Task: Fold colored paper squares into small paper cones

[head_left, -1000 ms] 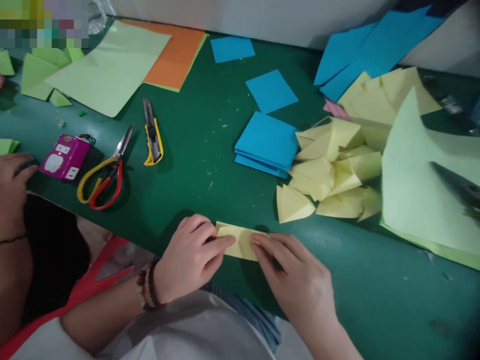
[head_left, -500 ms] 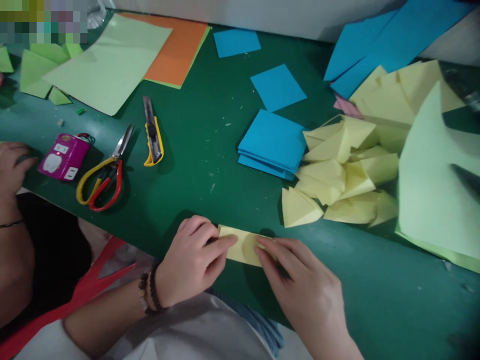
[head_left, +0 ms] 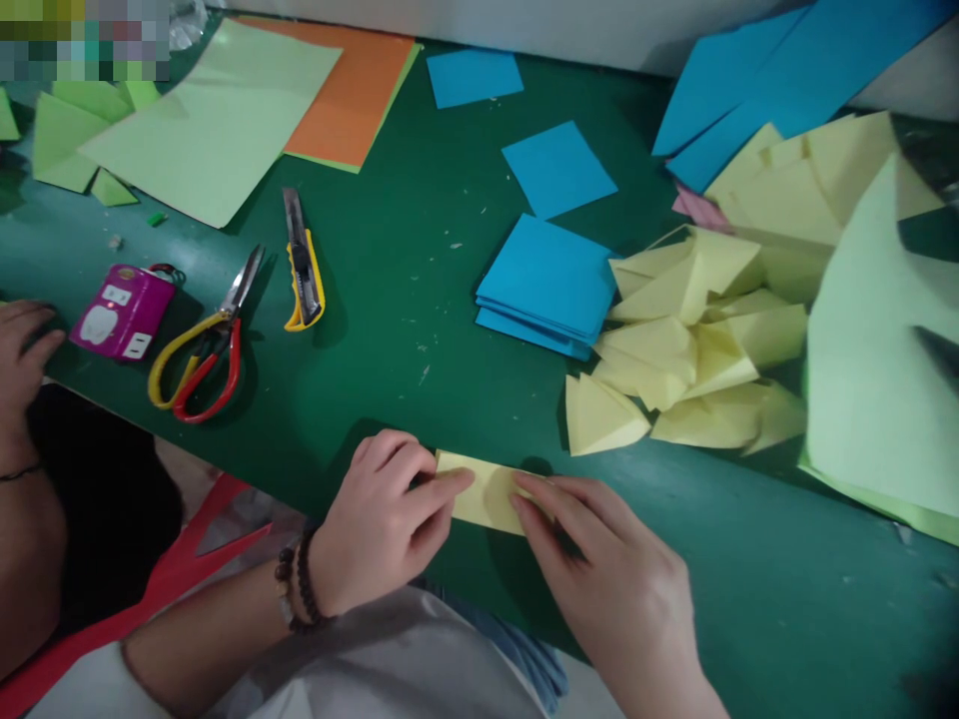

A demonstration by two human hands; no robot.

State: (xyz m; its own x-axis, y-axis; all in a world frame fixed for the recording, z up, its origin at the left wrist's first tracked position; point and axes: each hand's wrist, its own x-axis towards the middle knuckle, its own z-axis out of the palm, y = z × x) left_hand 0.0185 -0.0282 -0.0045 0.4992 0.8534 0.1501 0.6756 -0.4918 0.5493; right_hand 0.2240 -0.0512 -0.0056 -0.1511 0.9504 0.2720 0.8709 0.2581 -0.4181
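Left hand (head_left: 382,524) and right hand (head_left: 614,559) grasp opposite ends of a flat pale yellow rectangular paper strip (head_left: 490,491), near front edge of green table (head_left: 375,369). Strip likely light, thin, bit stiff, easily creased; ends look best for fingertip hold. Farther: pale yellow folded-paper pile (head_left: 663,364), then square blue paper stack (head_left: 546,265).

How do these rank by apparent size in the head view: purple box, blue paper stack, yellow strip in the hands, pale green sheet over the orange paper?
1. Pale green sheet
2. Blue paper stack
3. Purple box, yellow strip: unranked, since the strip is partly covered
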